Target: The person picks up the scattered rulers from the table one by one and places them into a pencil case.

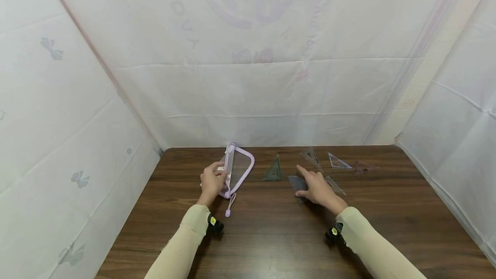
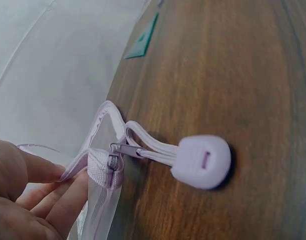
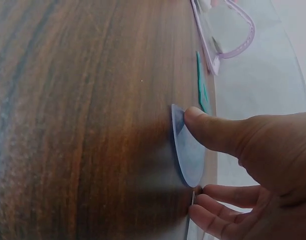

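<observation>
At the left of the table, my left hand [image 1: 213, 182] pinches the edge of a clear mesh zip pouch [image 1: 242, 169] with lilac trim. In the left wrist view the thumb meets the fingers at the trim; a lilac pull tab [image 2: 205, 162] dangles from the zipper on a cord loop. My right hand [image 1: 318, 187] is over a bluish see-through protractor [image 1: 296, 185], thumb touching it and index finger stretched along its far side. In the right wrist view the thumb overlaps the protractor [image 3: 187, 150], and the lower fingers hang beside a thin clear piece.
A green set square [image 1: 274, 170] lies between the hands. Right of it are a clear set square [image 1: 310, 156], a bluish one [image 1: 339, 162], a reddish one [image 1: 364, 167] and another clear piece [image 1: 335, 185]. White sheeting [image 1: 271, 98] rises behind the table.
</observation>
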A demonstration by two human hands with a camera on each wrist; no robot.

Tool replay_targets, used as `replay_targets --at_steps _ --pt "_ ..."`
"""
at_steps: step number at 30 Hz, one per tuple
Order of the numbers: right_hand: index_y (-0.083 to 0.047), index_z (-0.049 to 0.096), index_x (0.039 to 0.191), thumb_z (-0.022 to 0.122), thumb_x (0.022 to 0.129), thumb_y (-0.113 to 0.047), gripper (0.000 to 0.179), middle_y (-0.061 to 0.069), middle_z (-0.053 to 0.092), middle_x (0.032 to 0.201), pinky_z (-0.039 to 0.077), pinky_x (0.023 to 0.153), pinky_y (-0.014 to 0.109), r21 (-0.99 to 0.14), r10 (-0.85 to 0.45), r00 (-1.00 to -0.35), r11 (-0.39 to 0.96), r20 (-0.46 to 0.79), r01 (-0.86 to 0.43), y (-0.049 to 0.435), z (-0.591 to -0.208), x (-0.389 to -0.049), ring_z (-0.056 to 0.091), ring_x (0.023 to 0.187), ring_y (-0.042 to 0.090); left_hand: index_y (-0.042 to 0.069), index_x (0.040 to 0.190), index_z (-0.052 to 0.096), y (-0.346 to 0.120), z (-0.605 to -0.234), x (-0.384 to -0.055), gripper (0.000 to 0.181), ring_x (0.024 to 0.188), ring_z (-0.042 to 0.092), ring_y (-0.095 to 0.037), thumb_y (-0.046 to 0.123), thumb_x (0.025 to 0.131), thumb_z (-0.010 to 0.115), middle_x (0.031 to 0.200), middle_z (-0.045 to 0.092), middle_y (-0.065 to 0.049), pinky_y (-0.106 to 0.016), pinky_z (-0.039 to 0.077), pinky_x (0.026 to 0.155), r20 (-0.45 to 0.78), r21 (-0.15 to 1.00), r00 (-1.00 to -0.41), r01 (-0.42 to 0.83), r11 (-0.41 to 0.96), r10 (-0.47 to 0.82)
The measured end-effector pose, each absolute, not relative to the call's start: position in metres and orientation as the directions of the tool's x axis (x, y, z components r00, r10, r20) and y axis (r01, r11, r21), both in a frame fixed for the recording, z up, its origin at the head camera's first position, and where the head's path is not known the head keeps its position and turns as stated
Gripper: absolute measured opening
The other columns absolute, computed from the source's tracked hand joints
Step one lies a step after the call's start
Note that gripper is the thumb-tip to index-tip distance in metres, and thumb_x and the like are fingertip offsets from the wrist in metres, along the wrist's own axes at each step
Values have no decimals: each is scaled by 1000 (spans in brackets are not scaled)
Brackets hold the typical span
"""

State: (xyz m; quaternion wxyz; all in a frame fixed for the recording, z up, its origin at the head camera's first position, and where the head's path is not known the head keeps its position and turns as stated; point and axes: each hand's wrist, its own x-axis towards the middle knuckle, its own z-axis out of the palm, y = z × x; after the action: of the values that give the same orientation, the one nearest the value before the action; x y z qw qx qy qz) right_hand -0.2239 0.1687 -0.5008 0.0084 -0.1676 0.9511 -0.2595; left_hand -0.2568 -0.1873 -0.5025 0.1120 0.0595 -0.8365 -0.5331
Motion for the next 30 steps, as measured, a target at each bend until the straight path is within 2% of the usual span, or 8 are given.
replay_targets --at_steps 7,11,17,22,30 --pt "0 42 153 84 87 -18 80 27 58 138 46 103 67 -487 -321 -946 819 49 -303 169 -500 -226 51 127 51 2 125 69 -187 -501 -255 33 70 74 -24 -5 93 70 101 75 -24 -32 61 46 39 959 -972 -28 281 -231" --pt "0 49 149 84 86 -17 74 26 60 133 52 96 63 -485 -328 -943 818 48 -309 170 -500 -228 56 119 47 5 126 69 -188 -501 -255 32 75 75 -26 -3 95 69 103 75 -23 -34 63 50 -3 972 -971 -59 228 -237" --pt "0 56 143 85 85 -14 66 23 62 119 56 82 52 -508 -311 -950 813 35 -285 170 -501 -230 58 102 35 3 128 67 -190 -503 -256 32 81 75 -26 2 96 69 105 75 -23 -37 64 53 -42 982 -969 -85 169 -242" --pt "1 60 138 84 85 -7 59 25 64 121 59 87 54 -543 -300 -953 795 32 -269 171 -501 -232 61 110 39 3 128 67 -190 -503 -256 32 84 75 -27 2 96 69 106 75 -23 -37 64 52 -61 989 -968 -92 120 -243" --pt "0 60 138 84 85 -7 59 25 65 125 56 92 59 -567 -296 -955 786 4 -246 172 -501 -234 61 115 42 2 127 67 -190 -505 -257 30 81 75 -25 1 97 68 106 75 -24 -36 64 53 -83 990 -967 -108 94 -240"
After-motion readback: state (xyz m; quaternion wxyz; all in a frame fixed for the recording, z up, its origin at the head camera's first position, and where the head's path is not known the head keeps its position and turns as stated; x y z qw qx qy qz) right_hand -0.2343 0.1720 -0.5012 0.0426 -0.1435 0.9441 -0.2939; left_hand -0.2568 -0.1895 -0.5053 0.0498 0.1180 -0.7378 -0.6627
